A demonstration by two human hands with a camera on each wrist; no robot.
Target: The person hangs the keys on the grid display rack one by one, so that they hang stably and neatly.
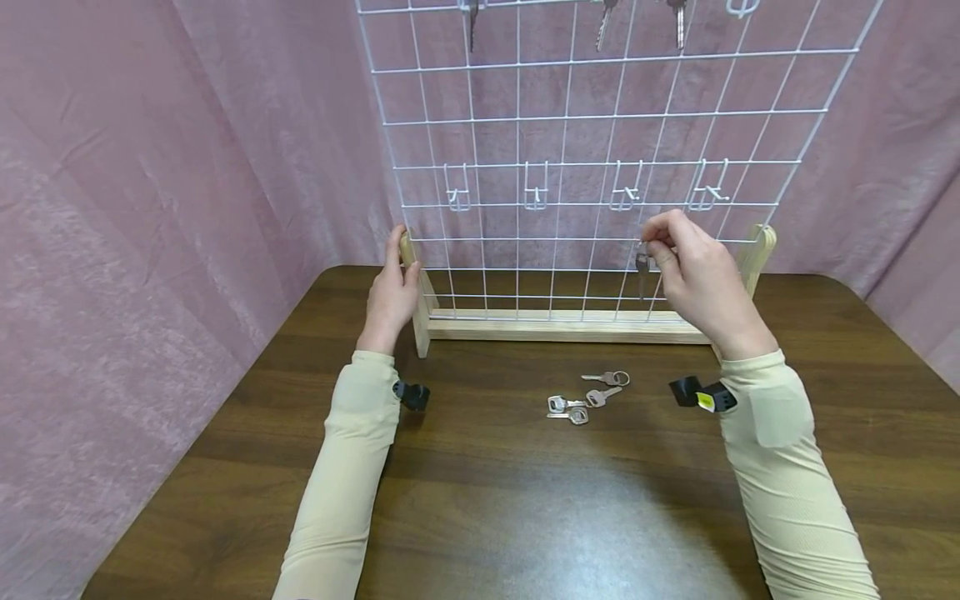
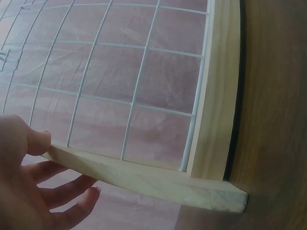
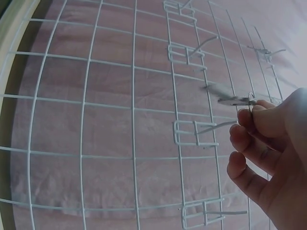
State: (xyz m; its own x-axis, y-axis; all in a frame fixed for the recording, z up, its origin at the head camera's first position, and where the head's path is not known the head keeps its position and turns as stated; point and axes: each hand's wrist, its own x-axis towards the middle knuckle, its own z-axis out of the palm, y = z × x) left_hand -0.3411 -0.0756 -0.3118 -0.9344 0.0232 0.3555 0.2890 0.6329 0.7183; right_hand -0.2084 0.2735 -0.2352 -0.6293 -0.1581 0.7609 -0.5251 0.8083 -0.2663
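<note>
My right hand [image 1: 701, 271] pinches a key [image 1: 642, 263] by its ring between thumb and fingertips. The key hangs in front of the lower part of a white wire grid [image 1: 517, 121], below its row of hooks. In the right wrist view, the key [image 3: 235, 101] points toward the grid, its far end blurred, and the other fingers are bent beneath it. My left hand [image 1: 392, 296] grips the left wooden upright [image 1: 422, 325] of the stand near its top. The left wrist view has the thumb on one side of the upright [image 2: 144, 184] and the fingers on the other.
Several white hooks [image 1: 536, 198] line the middle of the grid. Keys [image 1: 680, 27] hang from its upper part, partly cut off by the frame edge. Several loose keys [image 1: 596, 398] lie on the brown table [image 1: 495, 500]. Pink cloth [image 1: 187, 167] hangs behind.
</note>
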